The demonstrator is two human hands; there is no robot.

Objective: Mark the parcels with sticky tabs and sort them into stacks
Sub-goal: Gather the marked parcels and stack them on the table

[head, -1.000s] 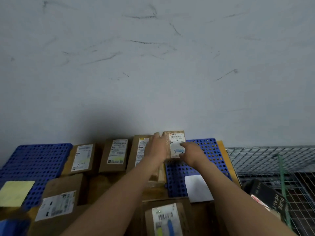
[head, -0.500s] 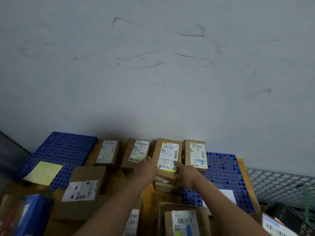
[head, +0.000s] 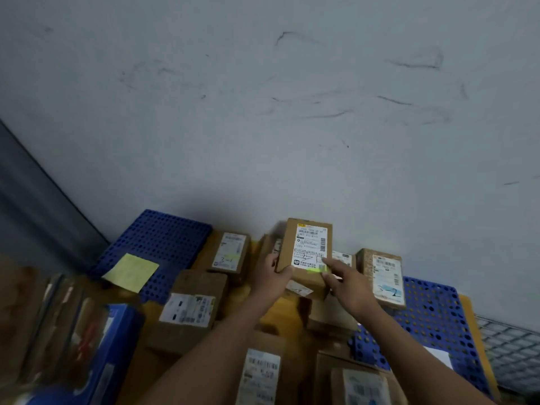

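A brown cardboard parcel (head: 306, 249) with a white shipping label and a green sticky tab along the label's lower edge is raised above the row at the wall. My left hand (head: 271, 274) grips its lower left corner. My right hand (head: 349, 285) touches its lower right corner beside the tab, index finger stretched out. To the right stands a parcel marked "3-2" (head: 382, 277) on a blue tab. To the left lies a parcel marked "3-1" (head: 230, 252).
Blue perforated pallets (head: 163, 241) lie left and right (head: 432, 320), the left one carrying a yellow sticky-note pad (head: 131, 271). More labelled boxes (head: 190, 311) fill the foreground. A blue package (head: 96, 352) sits at lower left, a wire cage (head: 508, 352) at far right.
Both hands left the "3-2" parcel standing at the right and took up the neighbouring parcel, which now sits higher than the row. The camera swung left and down.
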